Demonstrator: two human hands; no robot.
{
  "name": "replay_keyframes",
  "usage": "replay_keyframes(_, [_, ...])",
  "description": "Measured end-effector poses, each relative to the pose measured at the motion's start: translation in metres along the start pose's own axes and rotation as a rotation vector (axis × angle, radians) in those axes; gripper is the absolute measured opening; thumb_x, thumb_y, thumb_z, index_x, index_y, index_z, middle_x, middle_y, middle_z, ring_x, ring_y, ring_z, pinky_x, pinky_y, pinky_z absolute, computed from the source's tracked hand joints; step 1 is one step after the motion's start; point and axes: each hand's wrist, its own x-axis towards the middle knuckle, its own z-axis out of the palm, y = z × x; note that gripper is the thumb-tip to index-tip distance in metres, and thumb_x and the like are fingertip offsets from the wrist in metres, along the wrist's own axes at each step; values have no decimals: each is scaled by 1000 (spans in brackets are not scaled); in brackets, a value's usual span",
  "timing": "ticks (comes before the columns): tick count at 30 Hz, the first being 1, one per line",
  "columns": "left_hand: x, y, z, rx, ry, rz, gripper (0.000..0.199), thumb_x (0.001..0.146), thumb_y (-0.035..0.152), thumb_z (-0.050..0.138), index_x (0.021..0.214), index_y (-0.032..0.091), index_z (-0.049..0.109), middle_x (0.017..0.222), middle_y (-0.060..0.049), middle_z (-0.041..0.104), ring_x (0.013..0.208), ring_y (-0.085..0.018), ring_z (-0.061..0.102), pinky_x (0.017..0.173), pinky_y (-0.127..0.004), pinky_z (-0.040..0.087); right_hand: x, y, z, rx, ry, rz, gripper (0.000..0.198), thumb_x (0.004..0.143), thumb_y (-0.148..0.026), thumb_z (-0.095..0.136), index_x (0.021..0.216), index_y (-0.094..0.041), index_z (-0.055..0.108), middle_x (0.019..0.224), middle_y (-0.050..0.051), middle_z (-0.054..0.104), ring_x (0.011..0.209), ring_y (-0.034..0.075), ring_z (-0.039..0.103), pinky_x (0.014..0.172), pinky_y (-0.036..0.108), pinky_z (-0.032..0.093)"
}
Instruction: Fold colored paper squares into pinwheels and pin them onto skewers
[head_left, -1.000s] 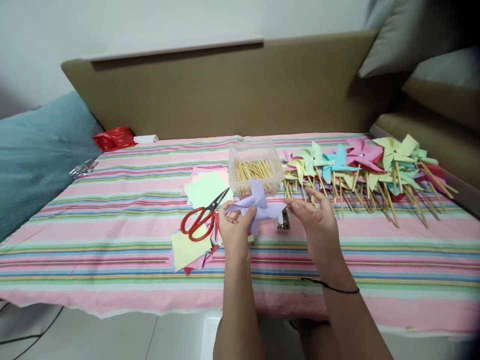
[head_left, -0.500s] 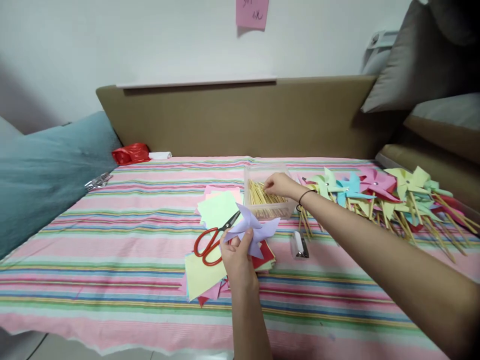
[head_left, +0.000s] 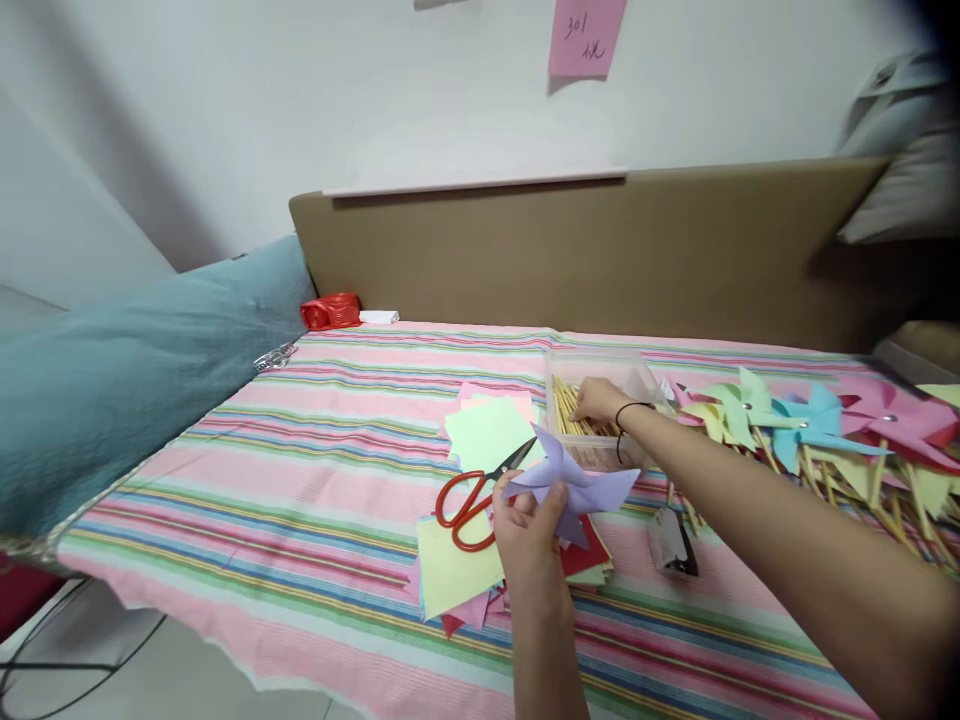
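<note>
A lilac paper pinwheel (head_left: 596,492) without a stick is pinched between the thumb and fingers of my left hand (head_left: 529,530). My right hand (head_left: 600,402) reaches down into a clear plastic box (head_left: 641,372), its fingers closed among thin wooden sticks (head_left: 564,408); the fingertips are hidden, so what they grip does not show. Just left of the pinwheel, red-handled scissors (head_left: 471,508) lie across square paper sheets, pale green (head_left: 487,430) at the back and pale yellow (head_left: 454,565) in front. Red paper (head_left: 589,555) shows beneath the pinwheel.
Finished pinwheels on sticks (head_left: 810,425) spread along the right, partly behind my right forearm. A small clear pack (head_left: 673,543) lies below the box. Farther off are a red plastic bag (head_left: 331,311) and a blue cushion (head_left: 165,350). A striped cloth (head_left: 337,480) covers the surface.
The view has swung left, so everything sits farther right in the picture. My right hand is still in the stick box, now lower among the sticks. The left hand keeps the pinwheel.
</note>
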Motion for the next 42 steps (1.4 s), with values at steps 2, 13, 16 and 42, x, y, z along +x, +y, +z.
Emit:
replay_keyframes(2, [-1,1,0,-17,-12,3,55,56,16,82,100,19,49,74,2,64,70,-12,66,60,-19,49,-5,5,-7,85,37,-24,21,89,-30,59,100,-12,63,98,7,67,84,16,65,74,33,55])
replay_keyframes(13, [-5,0,3,20,-146,-54,51,61,18,81,100,22,48,81,2,65,68,-10,63,60,-19,48,-127,21,-14,775,474,-450,28,91,-16,42,116,-15,54,82,3,64,74,11,60,72,22,49])
replay_keyframes(16, [-9,-1,7,-15,-174,-53,51,61,15,80,101,22,50,84,2,66,71,-9,64,67,-20,50,-168,30,16,977,563,-546,31,91,-31,46,118,-18,55,69,-2,52,62,11,49,58,23,42])
replay_keyframes(42, [-37,-35,37,-5,-355,-62,63,55,19,86,106,30,50,67,8,57,60,-8,60,60,-19,49,-237,74,70,1078,598,-499,12,85,-30,60,82,-23,70,73,2,67,65,15,61,53,23,47])
